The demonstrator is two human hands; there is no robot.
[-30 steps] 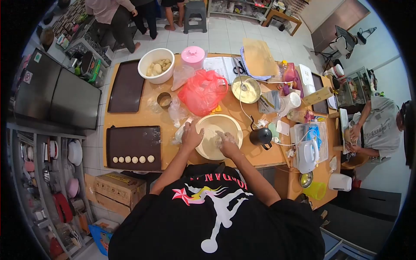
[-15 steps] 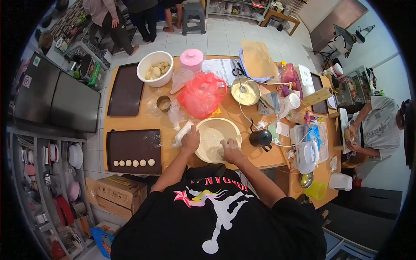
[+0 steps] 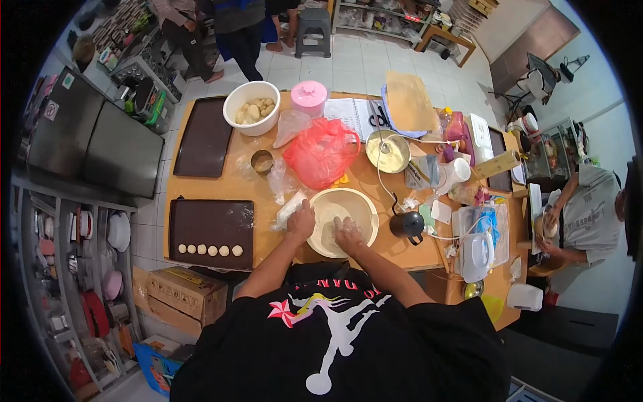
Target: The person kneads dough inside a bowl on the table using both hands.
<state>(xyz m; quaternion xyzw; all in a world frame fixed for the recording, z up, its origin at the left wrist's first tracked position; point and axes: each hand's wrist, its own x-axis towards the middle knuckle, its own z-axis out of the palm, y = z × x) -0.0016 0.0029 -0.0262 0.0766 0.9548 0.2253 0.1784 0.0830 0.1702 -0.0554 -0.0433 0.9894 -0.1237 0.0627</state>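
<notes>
A cream-coloured mixing bowl (image 3: 367,201) stands at the table's near edge, with pale flour on its inside. My left hand (image 3: 302,222) is closed on the bowl's left rim. Inside the bowl, my right hand (image 3: 348,234) has its fingers stretched out and apart, dusted with flour, against the bottom. What lies under the palm is hidden. Beside my left hand is a white packet or cloth (image 3: 289,209), its kind unclear. Further left, a dark baking tray (image 3: 211,224) carries a row of several small round dough balls (image 3: 202,249).
Behind the bowl lies a red plastic bag (image 3: 321,154). A white tub (image 3: 234,107) of dough pieces stands back left, and a metal bowl (image 3: 405,161) of pale mixture back right. A black kettle (image 3: 406,225) is close on the right. One co-worker (image 3: 596,208) handles a bowl at far right.
My right hand has shifted from the bowl's right side toward its middle, and its fingers are more spread. My left hand stays at the rim. The whole view has moved slightly.
</notes>
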